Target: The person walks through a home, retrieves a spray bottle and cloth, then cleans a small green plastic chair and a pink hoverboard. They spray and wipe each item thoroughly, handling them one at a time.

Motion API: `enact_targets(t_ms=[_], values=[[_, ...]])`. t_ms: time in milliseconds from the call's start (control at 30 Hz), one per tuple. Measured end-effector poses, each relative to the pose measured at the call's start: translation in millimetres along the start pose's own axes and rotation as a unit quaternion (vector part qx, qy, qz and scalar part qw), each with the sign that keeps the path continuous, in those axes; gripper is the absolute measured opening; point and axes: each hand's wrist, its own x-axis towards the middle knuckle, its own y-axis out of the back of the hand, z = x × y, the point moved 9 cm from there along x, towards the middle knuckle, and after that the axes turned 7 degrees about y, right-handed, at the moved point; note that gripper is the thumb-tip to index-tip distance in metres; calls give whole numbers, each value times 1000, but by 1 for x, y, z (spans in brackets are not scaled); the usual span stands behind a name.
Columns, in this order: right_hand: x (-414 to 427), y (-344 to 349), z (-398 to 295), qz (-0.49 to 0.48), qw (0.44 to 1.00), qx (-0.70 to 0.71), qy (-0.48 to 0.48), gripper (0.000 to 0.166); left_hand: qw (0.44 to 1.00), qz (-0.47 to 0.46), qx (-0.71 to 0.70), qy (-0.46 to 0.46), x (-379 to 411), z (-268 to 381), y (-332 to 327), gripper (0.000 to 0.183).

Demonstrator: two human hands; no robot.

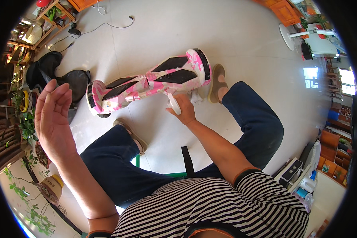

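Note:
A pink and white camouflage hoverboard (148, 78) with black foot pads lies on the floor between and beyond my feet. My right hand (184, 108), beside its near edge, grips a small white brush-like tool (174, 104) whose far end is hidden. A pale crumpled cloth (197, 96) lies just beyond that hand, partly covered. My left hand (55, 119) is raised at the left with its fingers slightly curled and nothing in it. It is nearest to a black curved plastic or leather item (73, 81) on the floor.
A charger (74, 31) with a black cable lies at the upper left, near a wooden plant rack (55, 22). Potted plants line the left side. A white fan base (286, 37) stands at the upper right. White appliances (308, 184) are at the lower right.

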Motion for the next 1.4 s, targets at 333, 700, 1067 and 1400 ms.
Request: enact_targets(t_ms=[333, 700, 1067, 1400], values=[[-50, -2, 10, -144, 988, -52, -1, 81, 1000, -5, -24, 1, 1, 3, -9, 38], [-38, -2, 151, -154, 957, -218, -110, 73, 999, 11, -37, -21, -24, 11, 16, 45], [-33, -71, 208, -329, 898, -278, -88, 65, 917, 317, 176, 165, -89, -147, 248, 36], [-3, -52, 174, -413, 855, -313, -29, 31, 881, 299, 204, 304, -82, -307, 217, 45]])
